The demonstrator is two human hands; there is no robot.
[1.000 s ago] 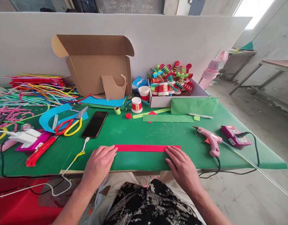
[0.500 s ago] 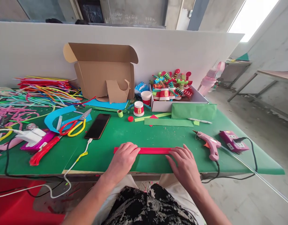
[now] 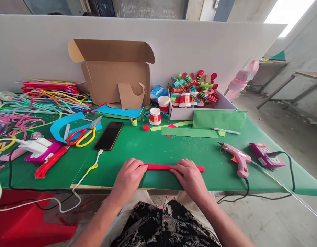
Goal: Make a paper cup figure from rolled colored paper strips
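A long, narrow red paper strip [image 3: 159,167] lies on the green table cover [image 3: 153,147] near the front edge. My left hand [image 3: 129,174] sits on the strip's left end with its fingers curled down onto it. My right hand [image 3: 188,176] presses on the strip a little right of its middle, fingers bent together on the paper. The strip's right end [image 3: 201,168] sticks out past my right hand. The two hands are about a hand's width apart.
A pink glue gun [image 3: 237,157] and purple power strip [image 3: 266,156] lie at right. A phone [image 3: 109,135], scissors [image 3: 82,133] and pipe cleaners [image 3: 45,97] lie at left. Behind are green paper sheets [image 3: 217,120], a cardboard box [image 3: 117,77] and a white box of crafted cups [image 3: 193,96].
Both hands have slid inward along the red strip, from its ends toward its middle. The strip now looks narrower, and its right end has come out from under my right hand.
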